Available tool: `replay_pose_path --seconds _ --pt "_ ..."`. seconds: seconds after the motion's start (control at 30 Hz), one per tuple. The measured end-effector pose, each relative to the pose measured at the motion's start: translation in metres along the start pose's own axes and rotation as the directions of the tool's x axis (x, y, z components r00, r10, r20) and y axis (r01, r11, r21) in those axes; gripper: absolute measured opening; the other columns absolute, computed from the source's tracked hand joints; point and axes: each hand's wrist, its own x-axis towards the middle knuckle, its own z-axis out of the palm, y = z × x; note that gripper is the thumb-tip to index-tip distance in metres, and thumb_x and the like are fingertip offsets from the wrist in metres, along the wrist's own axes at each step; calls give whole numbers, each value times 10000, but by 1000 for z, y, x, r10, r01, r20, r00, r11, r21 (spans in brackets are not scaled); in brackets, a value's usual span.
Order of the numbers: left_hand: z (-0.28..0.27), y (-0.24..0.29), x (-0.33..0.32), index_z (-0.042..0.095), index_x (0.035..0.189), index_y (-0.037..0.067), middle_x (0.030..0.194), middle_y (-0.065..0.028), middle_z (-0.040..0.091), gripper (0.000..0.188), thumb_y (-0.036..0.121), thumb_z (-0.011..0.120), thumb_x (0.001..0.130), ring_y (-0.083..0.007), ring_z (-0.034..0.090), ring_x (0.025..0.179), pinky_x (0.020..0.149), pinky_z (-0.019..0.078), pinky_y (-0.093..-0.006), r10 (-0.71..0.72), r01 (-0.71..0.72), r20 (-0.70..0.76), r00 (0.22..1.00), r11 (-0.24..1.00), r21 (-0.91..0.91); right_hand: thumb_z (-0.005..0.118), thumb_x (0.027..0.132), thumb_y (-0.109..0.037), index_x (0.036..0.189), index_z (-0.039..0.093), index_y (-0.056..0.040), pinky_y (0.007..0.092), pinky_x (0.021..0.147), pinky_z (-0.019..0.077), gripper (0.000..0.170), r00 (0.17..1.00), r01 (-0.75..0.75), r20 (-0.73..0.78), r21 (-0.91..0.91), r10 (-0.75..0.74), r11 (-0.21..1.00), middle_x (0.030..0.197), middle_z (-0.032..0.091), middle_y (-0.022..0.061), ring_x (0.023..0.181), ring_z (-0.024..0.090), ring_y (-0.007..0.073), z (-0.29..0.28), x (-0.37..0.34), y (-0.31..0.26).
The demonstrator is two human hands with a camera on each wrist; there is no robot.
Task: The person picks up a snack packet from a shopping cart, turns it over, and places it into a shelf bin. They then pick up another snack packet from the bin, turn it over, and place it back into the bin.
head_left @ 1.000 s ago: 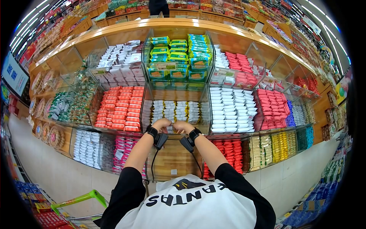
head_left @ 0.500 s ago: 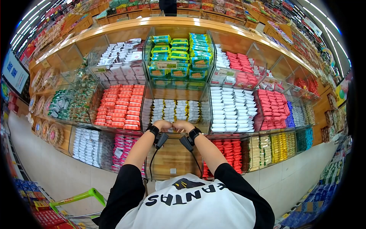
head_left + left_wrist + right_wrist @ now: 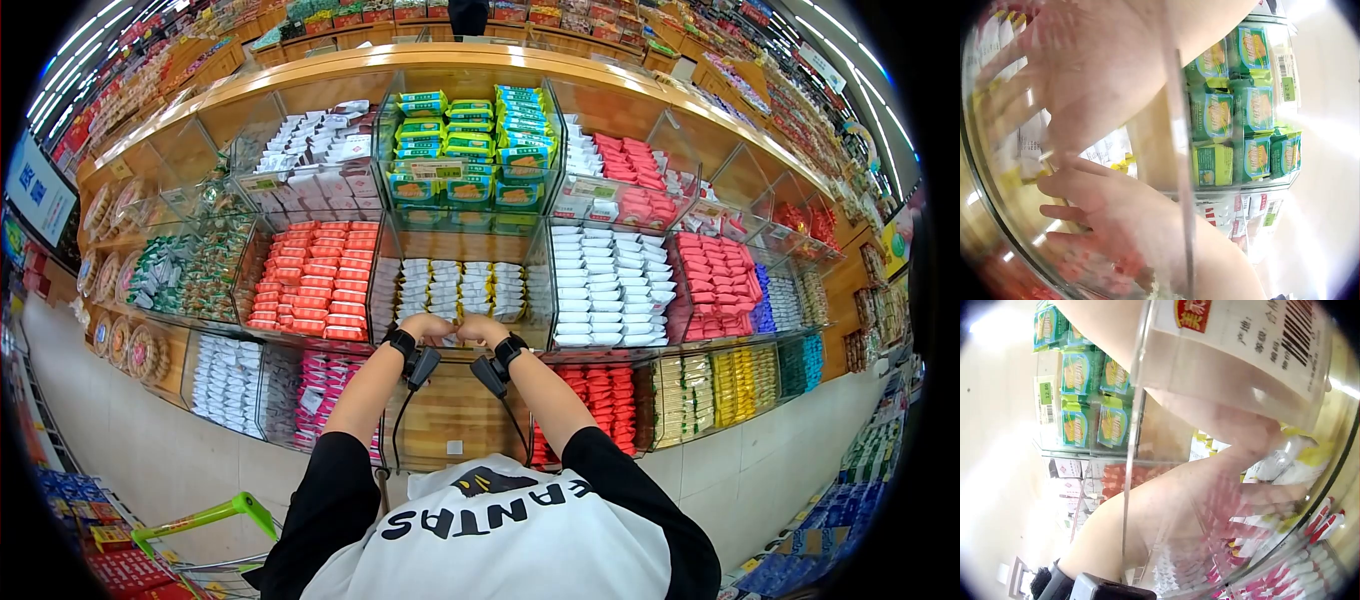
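Note:
Both hands meet at the front of a clear bin of small white packets with yellow ends (image 3: 462, 285). My left hand (image 3: 427, 327) and right hand (image 3: 482, 331) are nearly touching at their fingertips, with a bit of yellow between them. Through clear plastic, the left wrist view shows a white snack packet (image 3: 1034, 145) with dark print at the fingertips; both hands pinch it near its yellow end. The right hand's other fingers (image 3: 1063, 214) spread loosely. In the right wrist view the packet (image 3: 1272, 465) lies beside the fingers, partly covered by them.
A bin wall with a printed label (image 3: 1241, 337) stands before the hands. Orange-red packets (image 3: 315, 280) fill the bin at left, white packets (image 3: 608, 290) the one at right. Green biscuit packs (image 3: 468, 165) sit above. A green-handled cart (image 3: 210, 515) stands at lower left.
Both hands stay at the same place, with small finger movements. A yellow bit shows between the fingertips now. A person in the background has moved slightly right.

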Motion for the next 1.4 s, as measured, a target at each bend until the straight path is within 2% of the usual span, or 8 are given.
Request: replay_pose_path --seconds 0.2,0.27,0.8,0.9,1.1,1.3,1.37,1.4 --pt "-2 3 -4 426 1190 123 1080 -153 525 582 531 302 795 -256 494 991 830 386 -387 80 -80 10 997 996 32 643 581 -229 881 618 -35 383 678 445 358 999 17 53 -94 -12 995 911 598 150 824 568 270 3 10 2" --pt "-5 4 -2 498 1094 117 1071 -49 540 476 452 344 792 -177 530 934 774 422 -351 75 -75 5 997 996 -53 694 529 -234 880 619 -37 370 670 450 409 995 58 89 -59 -53 997 914 598 142 807 574 259 0 7 0" --pt "-5 8 -23 541 1035 73 727 -75 625 378 353 420 811 -139 605 646 466 378 -215 195 -231 -154 969 935 -270 742 477 -277 899 583 5 337 588 468 532 970 241 -47 23 -240 970 772 603 149 679 586 260 10 24 17" --pt "-7 10 -25 532 1055 78 709 -87 628 396 369 430 807 -142 602 641 467 380 -217 139 -183 -175 975 945 -272 746 478 -307 1004 532 11 345 636 470 651 974 228 0 28 -228 973 887 585 180 762 580 277 8 23 14" --pt "-14 9 -41 512 1066 35 690 -91 625 428 366 435 805 -139 593 625 488 386 -218 167 -274 -296 941 887 -372 725 501 -370 1119 432 -23 364 726 450 767 955 167 -203 -230 -215 959 1065 487 185 922 523 300 -9 -19 -15" --pt "-11 15 -75 463 1070 -33 768 -91 601 375 251 454 826 -136 570 619 529 406 -215 423 -547 -445 789 813 -198 702 531 -341 982 501 -16 373 691 447 591 818 310 -452 -179 -357 934 967 504 174 846 530 320 -27 -47 -30" --pt "8 23 -111 438 1090 -29 768 -80 578 338 171 485 822 -143 569 637 574 424 -230 472 -723 -693 545 684 -103 692 562 -304 920 516 -2 350 648 435 500 603 590 -572 -149 -556 794 907 518 158 758 541 287 -39 -59 -23" --pt "17 26 -128 438 1090 -29 768 -80 578 338 171 485 822 -143 569 637 574 424 -230 475 -724 -693 542 683 -98 692 562 -304 920 516 -2 350 648 435 500 599 590 -576 -152 -556 793 907 518 158 758 541 287 -46 -71 -22"
